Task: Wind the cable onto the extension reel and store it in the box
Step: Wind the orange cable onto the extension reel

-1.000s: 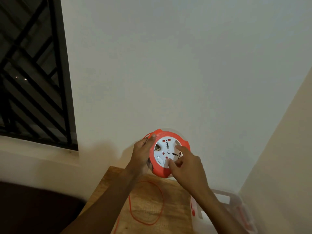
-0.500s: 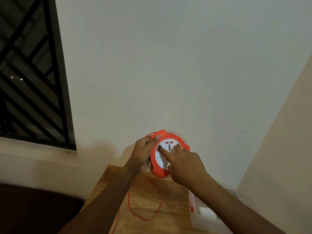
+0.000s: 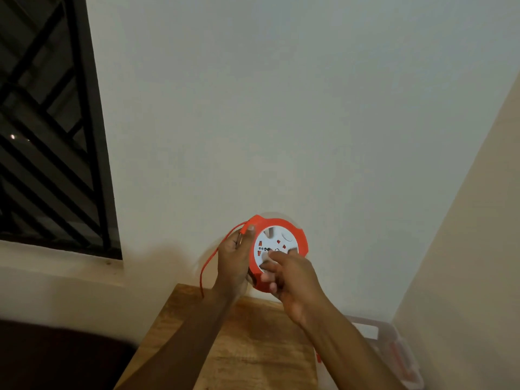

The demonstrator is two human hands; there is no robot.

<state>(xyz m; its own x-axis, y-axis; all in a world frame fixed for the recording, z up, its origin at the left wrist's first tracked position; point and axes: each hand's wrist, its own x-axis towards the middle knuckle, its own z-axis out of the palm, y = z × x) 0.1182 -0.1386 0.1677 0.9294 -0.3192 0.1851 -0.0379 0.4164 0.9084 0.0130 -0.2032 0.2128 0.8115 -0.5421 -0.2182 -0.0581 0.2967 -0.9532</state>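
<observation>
Holding the extension reel (image 3: 278,253) up in front of the wall (image 3: 281,108), we have the left hand (image 3: 235,261) wrapped around its orange rim, thumb hooked over the top edge, so that grip is clamped on the reel's casing to keep it from turning. Just to the right of that grip, the right hand (image 3: 292,280) has its fingers curled against the white socket face, and it seems to be cranking the face round to draw cable in (motion blur hides exactly what the fingertips hold, so we cannot tell whether they pinch a knob or merely press). The cable (image 3: 209,260) leaves the rim at the left grip's top and hangs down to that hand's left, toward the tabletop (image 3: 253,350), so we judge the winding only partly done. Below both grips lies the wooden tabletop, pushed into a corner of the room. Down and to the right of the right grip sits the clear plastic box (image 3: 394,353), where we judge the reel should go. Far left is a dark window (image 3: 47,122) with a diagonal metal grille.
</observation>
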